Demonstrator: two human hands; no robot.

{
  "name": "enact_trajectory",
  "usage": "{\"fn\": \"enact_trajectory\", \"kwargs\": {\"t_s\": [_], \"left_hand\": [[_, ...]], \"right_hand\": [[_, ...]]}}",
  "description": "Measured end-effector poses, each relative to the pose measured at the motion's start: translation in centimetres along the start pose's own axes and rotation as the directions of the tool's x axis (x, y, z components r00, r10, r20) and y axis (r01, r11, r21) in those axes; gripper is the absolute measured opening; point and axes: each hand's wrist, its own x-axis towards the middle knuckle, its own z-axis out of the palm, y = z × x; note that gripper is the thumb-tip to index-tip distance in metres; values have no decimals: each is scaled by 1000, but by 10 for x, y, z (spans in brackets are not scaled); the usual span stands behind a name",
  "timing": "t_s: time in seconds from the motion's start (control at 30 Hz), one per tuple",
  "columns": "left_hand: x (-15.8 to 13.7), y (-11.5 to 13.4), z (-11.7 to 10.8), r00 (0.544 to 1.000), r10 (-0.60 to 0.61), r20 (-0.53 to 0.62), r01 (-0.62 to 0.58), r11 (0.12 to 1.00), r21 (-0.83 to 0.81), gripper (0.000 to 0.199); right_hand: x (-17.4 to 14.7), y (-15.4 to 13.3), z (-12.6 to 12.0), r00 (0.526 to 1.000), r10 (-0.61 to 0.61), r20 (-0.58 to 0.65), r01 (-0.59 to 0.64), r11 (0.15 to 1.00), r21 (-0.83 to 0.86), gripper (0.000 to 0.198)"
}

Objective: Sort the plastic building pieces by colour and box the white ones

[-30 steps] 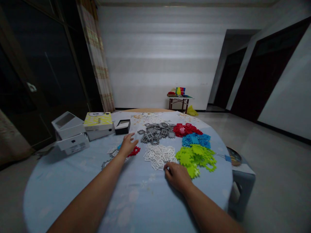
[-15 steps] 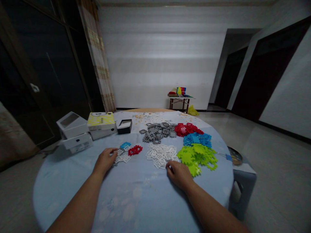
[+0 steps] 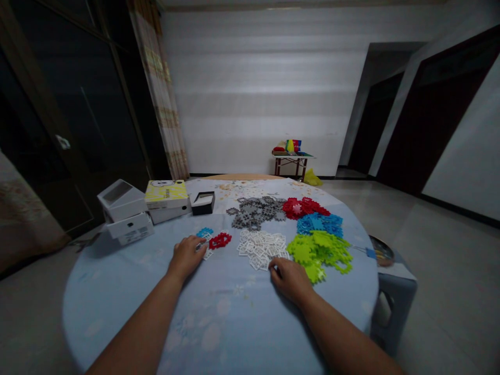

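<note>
My left hand (image 3: 188,255) lies over a small group of plastic pieces at the left, its fingers stretched out and touching the white ones (image 3: 209,254), which it partly covers. Just beyond its fingertips are a blue piece (image 3: 205,233) and red pieces (image 3: 220,240). At the near right edge of a pile of white square lattice pieces (image 3: 260,247) rests my right hand (image 3: 289,277). Its fingers are curled in, and whatever may be between them is hidden. Lime-green toothed pieces (image 3: 320,252) are heaped right beside that hand.
Behind the white pile are grey gear-like pieces (image 3: 260,211), with red (image 3: 302,207) and blue (image 3: 320,225) heaps to their right. White boxes (image 3: 127,211), a yellow box (image 3: 167,194) and an open black box (image 3: 203,203) stand at the left. A grey stool (image 3: 396,291) is beside the table.
My left hand has moved right and now covers more of the small group of white pieces. My right hand stays by the white pile. The view has shifted slightly.
</note>
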Motion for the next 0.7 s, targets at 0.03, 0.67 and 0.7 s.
{"fn": "enact_trajectory", "kwargs": {"t_s": [0.03,0.67,0.7], "left_hand": [[2,0,0,1000,-10,1,10,1000,20,37],[48,-13,11,999,-45,29,44,998,40,36],[49,-10,9,998,-66,1,66,998,5,37]], "right_hand": [[0,0,0,1000,-3,-3,3,1000,2,19],[1,-3,-3,1000,3,-24,-2,1000,28,22],[1,-3,-3,1000,1,-24,0,1000,30,22]]}}
